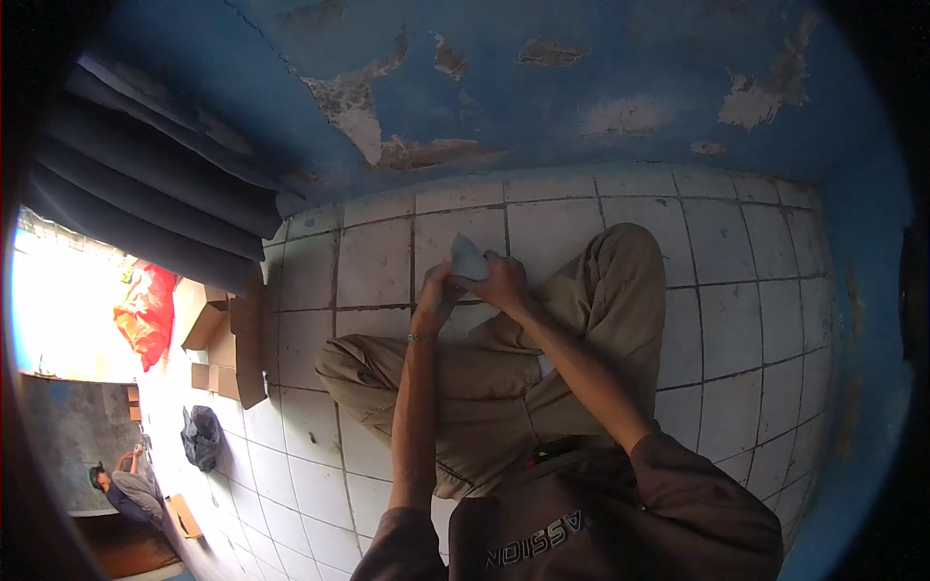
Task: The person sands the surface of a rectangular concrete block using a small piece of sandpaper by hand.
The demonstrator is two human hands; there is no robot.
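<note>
Both hands grip a pale folded sheet [469, 258], which looks like paper and comes to a point at its far end. My left hand [436, 290] pinches its left edge, and a bracelet [419, 337] circles that wrist. On the other edge, my right hand [504, 280] has its thumb and fingers closed around the near corner. The sheet is held above the white tiled floor [374, 265], just beyond my crossed legs [465, 370] in khaki trousers. My fingers hide its lower part, so how it is folded there cannot be seen.
A peeling blue wall [508, 94] rises ahead, with a dark curtain [160, 167] at left. Left on the floor are an open cardboard box [247, 348], a red plastic bag [149, 316], a black plastic bag [200, 436] and a smaller carton [182, 516]. Another person [131, 490] sits far left.
</note>
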